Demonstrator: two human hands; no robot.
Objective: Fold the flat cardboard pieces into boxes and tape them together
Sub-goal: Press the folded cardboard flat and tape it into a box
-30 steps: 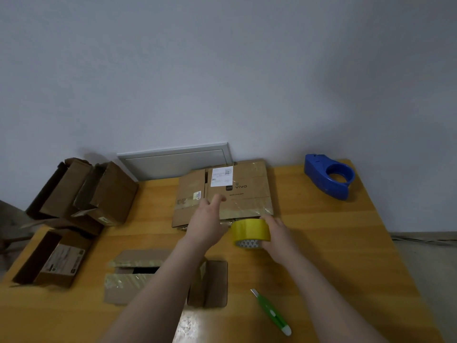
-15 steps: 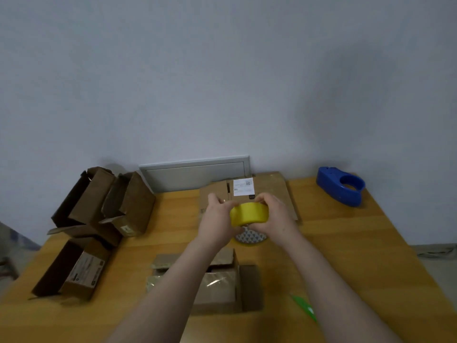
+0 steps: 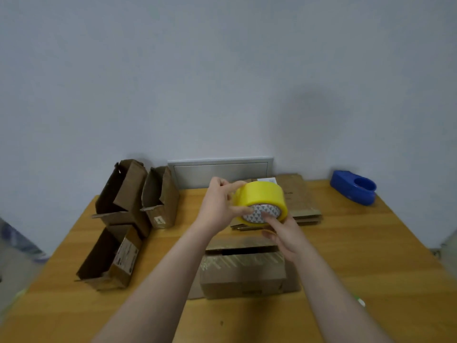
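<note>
Left grip [image 3: 217, 204] and right grip [image 3: 284, 235] are clasping the yellow tape roll [image 3: 259, 194], hovering over the cardboard box [image 3: 242, 277], nearer its far edge.

Both the left hand [image 3: 217, 206] and the right hand [image 3: 286, 233] are bare, with slim fingers. Behind each wrist, the left forearm [image 3: 158, 280] and the right forearm [image 3: 329, 293] are slender and smooth, uncovered all the way to the frame's lower edge. Finer detail, such as the fingernails, is too soft to make out.
</note>
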